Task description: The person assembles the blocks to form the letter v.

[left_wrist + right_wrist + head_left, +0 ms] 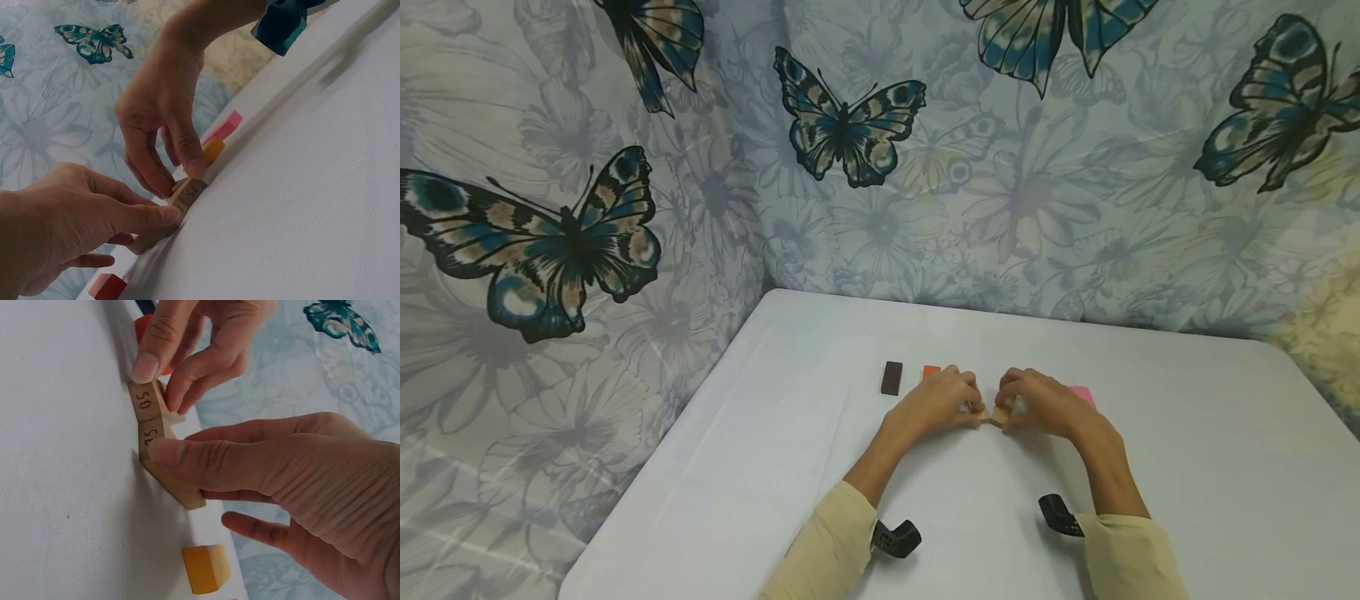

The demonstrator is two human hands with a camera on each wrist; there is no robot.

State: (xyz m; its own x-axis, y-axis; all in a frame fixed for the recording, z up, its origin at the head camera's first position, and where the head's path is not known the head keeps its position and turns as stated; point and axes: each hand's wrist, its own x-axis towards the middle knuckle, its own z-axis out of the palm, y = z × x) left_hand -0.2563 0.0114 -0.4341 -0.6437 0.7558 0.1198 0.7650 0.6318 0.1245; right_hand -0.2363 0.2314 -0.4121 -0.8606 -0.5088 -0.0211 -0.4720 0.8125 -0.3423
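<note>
Over the white table [820,467], two pale wooden blocks meet end to end at a slight angle. My left hand [936,402] pinches the left wooden block [147,403], which has 50 printed on its edge. Thumb and fingers of my right hand [1048,406] pinch the other wooden block [181,489]; the thumb partly covers its printed number. The blocks' faces are largely hidden by fingers in the head view. Just beyond the right hand lies a yellow block [203,569].
A dark brown block [891,378] and an orange block [931,370] lie to the left of the hands. Partly behind the right hand is a pink block [1083,395]. Butterfly-patterned cloth [880,225] stands behind the table and along its left side.
</note>
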